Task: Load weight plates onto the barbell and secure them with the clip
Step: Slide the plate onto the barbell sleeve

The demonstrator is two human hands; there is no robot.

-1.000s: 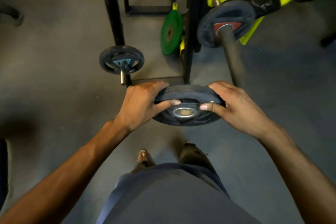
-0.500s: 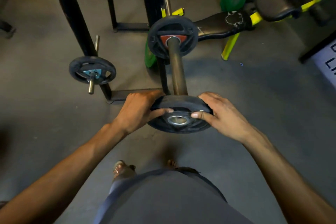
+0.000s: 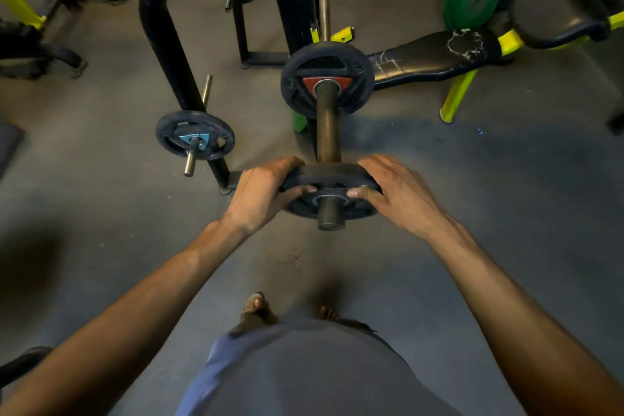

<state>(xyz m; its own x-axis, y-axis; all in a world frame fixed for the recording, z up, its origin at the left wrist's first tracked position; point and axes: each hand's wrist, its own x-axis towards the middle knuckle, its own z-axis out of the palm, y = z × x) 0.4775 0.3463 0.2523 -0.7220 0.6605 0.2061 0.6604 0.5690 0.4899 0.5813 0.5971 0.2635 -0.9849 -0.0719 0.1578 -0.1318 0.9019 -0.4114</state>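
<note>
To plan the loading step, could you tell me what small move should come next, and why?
Probably slide the black plate farther along the barbell sleeve until it meets the red-centred plate. The left hand and right hand grip its rim, the sleeve end already pokes through its hole, and bare sleeve separates the plates.

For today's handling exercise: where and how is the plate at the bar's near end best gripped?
By its rim, one hand from each side, like the left hand and right hand: the plate stands upright on the bar, which fills its hole.
</note>
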